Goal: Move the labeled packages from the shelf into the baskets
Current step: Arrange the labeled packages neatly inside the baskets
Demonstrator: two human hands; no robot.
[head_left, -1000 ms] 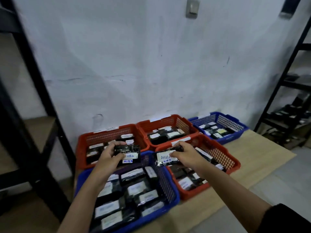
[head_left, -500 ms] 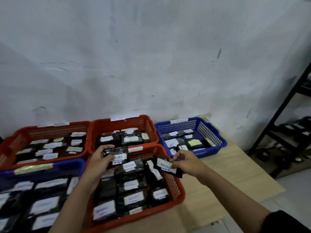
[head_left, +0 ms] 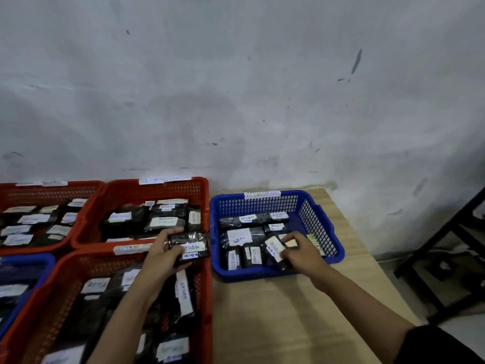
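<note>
The right hand pinches a black white-labelled plastic package low inside the blue slatted plastic basket at the tabletop's far right corner, likely to sort it there, while the left hand grips another black labelled package, label up for reading.

The light is dim and cool, without glare. Soft shadows of the arms fall on the table. The picture is slightly blurred, and straight lines bend at the edges.
</note>
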